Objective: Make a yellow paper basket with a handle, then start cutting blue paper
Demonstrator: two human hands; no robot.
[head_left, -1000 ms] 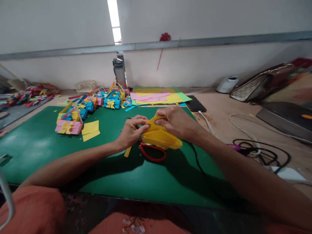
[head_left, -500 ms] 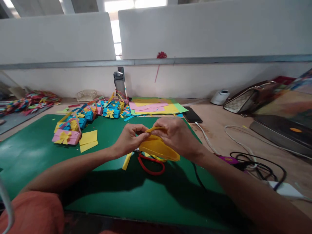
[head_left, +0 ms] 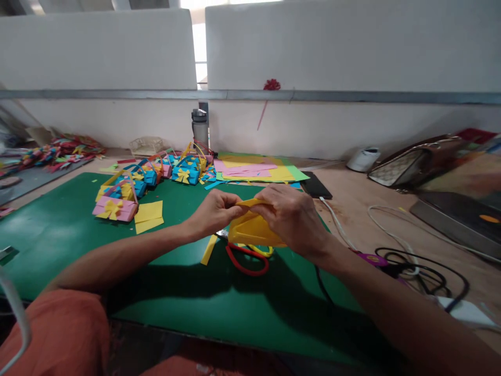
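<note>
Both my hands pinch the upper edge of a folded yellow paper piece [head_left: 254, 230], held above the green mat [head_left: 168, 308]. My left hand [head_left: 216, 213] grips its left corner between thumb and fingers. On the right, my right hand [head_left: 293, 216] is closed over the paper and hides part of it. Scissors with red and yellow handles [head_left: 247, 271] lie on the mat beneath the paper, their blades partly covered. A narrow yellow strip [head_left: 209, 250] rests just left of them.
Small paper handbags with bows, including a pink one [head_left: 115, 209], stand at the left beside yellow paper squares [head_left: 148, 216]. Coloured sheets [head_left: 254, 169], a bottle [head_left: 200, 128] and a phone [head_left: 316, 185] are at the back. Cables [head_left: 422, 271] and a purse [head_left: 403, 162] occupy the right.
The yellow paper has tilted in my hands, its lower right part now behind my right hand. The whole view has shifted slightly. Both hands keep their pinch.
</note>
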